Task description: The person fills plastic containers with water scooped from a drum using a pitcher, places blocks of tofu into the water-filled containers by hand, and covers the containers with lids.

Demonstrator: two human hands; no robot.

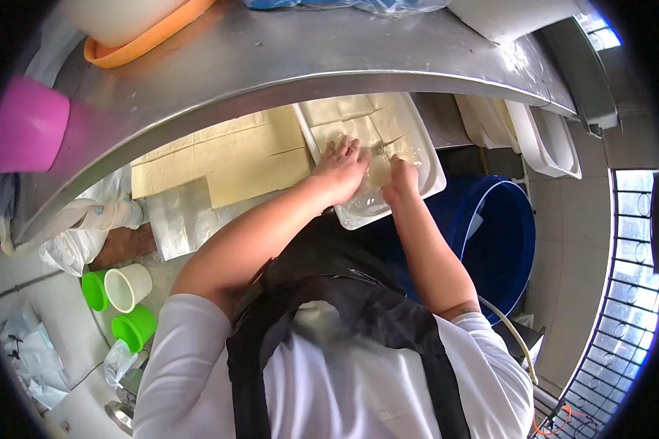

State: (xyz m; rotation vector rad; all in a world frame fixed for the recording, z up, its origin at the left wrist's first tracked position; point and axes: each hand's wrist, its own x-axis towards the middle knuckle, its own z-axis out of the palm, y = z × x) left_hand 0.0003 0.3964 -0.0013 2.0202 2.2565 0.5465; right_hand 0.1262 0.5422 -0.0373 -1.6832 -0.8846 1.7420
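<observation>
Pale, flat square pieces lie in a white tray under the metal shelf. My left hand rests over the tray's left part, palm down with its fingers apart, on the pieces and some clear film. Over the tray's right part is my right hand, its fingers bent; what they hold, if anything, is hidden. Clear plastic film lies between and below both hands. Left of the tray, cream-coloured sheets cut into blocks lie on the work surface.
A metal shelf crosses above the tray, bearing a pink container and an orange-rimmed one. At the right stand a large blue barrel and white bins. Green cups are at lower left.
</observation>
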